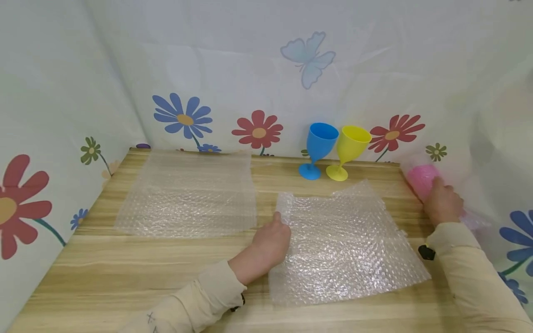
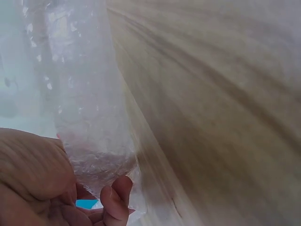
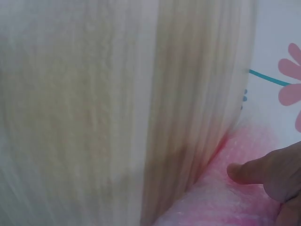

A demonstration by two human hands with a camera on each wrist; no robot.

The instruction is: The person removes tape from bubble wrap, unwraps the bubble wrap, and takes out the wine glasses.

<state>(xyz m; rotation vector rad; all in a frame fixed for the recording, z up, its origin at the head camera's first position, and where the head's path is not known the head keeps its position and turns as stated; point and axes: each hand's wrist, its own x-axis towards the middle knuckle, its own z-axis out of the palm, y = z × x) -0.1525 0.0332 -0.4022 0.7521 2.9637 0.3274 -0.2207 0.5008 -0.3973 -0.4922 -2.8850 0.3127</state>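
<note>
My left hand (image 1: 268,243) pinches the left edge of a sheet of bubble wrap (image 1: 341,249) lying at the front middle of the table. In the left wrist view the thumb and fingers meet at the wrap's edge (image 2: 96,108). At the table's right edge, my right hand (image 1: 444,203) grips a pink object wrapped in bubble wrap (image 1: 420,178). Its thumb lies across the pink bundle (image 3: 225,188) in the right wrist view; the other fingers are mostly hidden. Through the wrapping only the pink colour and a rounded outline show.
A second bubble wrap sheet (image 1: 187,199) lies flat at the back left. Toward the back stand a blue goblet (image 1: 319,143) and a yellow goblet (image 1: 351,145), upright and side by side. Flower-printed cloth (image 1: 225,69) surrounds the wooden table (image 1: 125,273).
</note>
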